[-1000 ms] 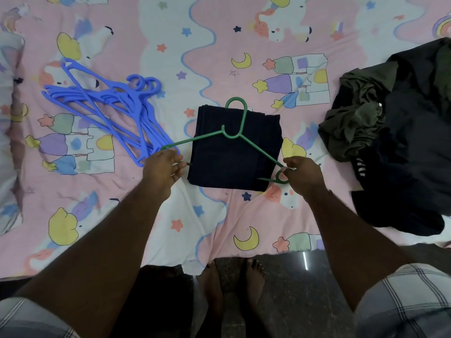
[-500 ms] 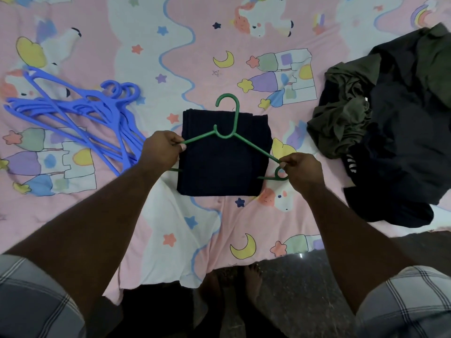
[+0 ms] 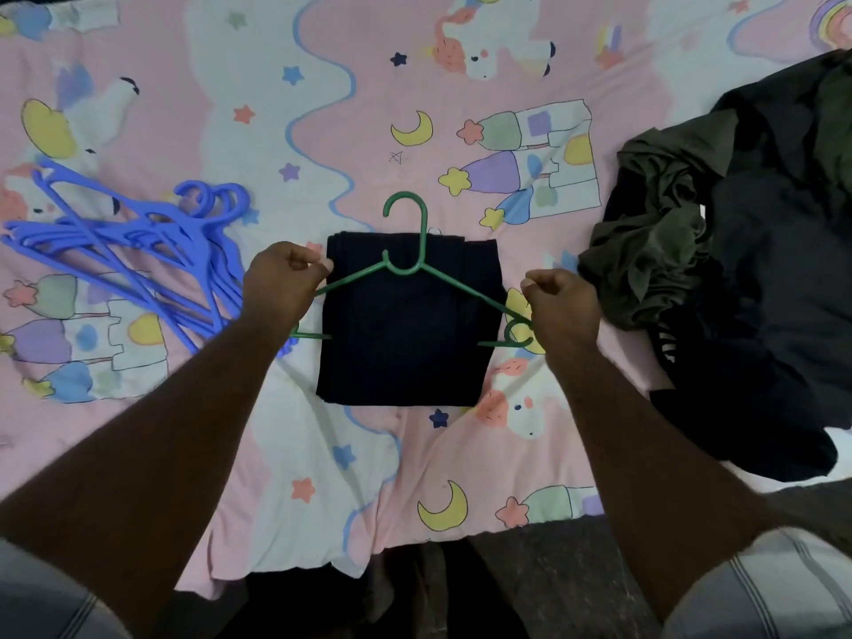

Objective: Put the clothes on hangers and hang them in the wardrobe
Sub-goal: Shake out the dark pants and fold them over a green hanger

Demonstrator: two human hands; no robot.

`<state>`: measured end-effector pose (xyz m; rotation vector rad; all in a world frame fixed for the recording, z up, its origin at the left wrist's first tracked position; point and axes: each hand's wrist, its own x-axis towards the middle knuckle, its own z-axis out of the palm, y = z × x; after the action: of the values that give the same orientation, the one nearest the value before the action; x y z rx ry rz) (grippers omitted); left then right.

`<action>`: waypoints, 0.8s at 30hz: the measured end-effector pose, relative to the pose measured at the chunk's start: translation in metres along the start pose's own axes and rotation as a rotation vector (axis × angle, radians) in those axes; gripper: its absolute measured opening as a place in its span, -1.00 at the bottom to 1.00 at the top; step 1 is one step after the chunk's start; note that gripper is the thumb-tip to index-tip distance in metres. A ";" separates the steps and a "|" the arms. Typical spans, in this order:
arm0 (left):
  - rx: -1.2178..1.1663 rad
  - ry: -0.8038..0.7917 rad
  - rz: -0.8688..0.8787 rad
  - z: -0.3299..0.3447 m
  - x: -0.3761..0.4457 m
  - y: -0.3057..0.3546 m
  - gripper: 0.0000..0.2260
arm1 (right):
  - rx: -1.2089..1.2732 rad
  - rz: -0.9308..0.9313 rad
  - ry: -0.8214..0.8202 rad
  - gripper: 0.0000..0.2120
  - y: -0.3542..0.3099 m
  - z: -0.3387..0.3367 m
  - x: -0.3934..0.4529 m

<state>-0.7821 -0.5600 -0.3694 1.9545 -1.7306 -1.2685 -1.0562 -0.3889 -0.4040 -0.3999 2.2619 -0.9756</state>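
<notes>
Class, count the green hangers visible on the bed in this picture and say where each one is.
1: the green hanger lies over the folded dark garment, its ends held by the left hand and right hand.

I see a green hanger (image 3: 417, 269) against a folded garment (image 3: 405, 325) so dark navy it reads almost black. To my left lies a bunch of periwinkle-blue hangers (image 3: 138, 251). The bedsheet (image 3: 322, 108) under them is pink with white wavy bands edged in blue, printed with yellow moons, small stars in blue, orange and purple, pastel castles and white unicorns. At my right, the clothes pile (image 3: 737, 269) mixes olive green with black.
</notes>
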 end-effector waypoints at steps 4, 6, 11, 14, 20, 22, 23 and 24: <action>-0.541 -0.216 -0.328 0.009 -0.024 0.034 -0.66 | 0.698 0.534 -0.186 -0.87 -0.011 0.002 -0.030; -0.595 -0.343 -0.391 0.013 -0.032 0.040 -0.55 | 0.815 0.620 -0.251 -0.82 -0.005 0.003 -0.045; -0.679 -0.457 -0.467 0.028 -0.049 0.039 -0.42 | 0.959 0.685 -0.226 -0.72 0.007 0.004 -0.061; -0.748 -0.484 -0.505 0.034 -0.057 0.033 -0.37 | 0.970 0.673 -0.274 -0.61 0.011 0.005 -0.064; -0.792 -0.509 -0.556 0.035 -0.068 0.014 -0.29 | 0.791 0.609 -0.430 -0.47 0.012 0.014 -0.068; -0.809 -0.519 -0.563 0.035 -0.069 0.010 -0.28 | 0.720 0.599 -0.450 -0.50 0.012 0.018 -0.072; -0.820 -0.522 -0.566 0.034 -0.070 0.008 -0.27 | 0.700 0.601 -0.452 -0.53 0.012 0.020 -0.075; -0.834 -0.526 -0.568 0.034 -0.070 0.007 -0.27 | 0.692 0.606 -0.454 -0.56 0.013 0.022 -0.078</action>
<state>-0.8061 -0.4874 -0.3538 1.6767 -0.5234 -2.3585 -0.9839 -0.3533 -0.3911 0.3249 1.3823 -1.1094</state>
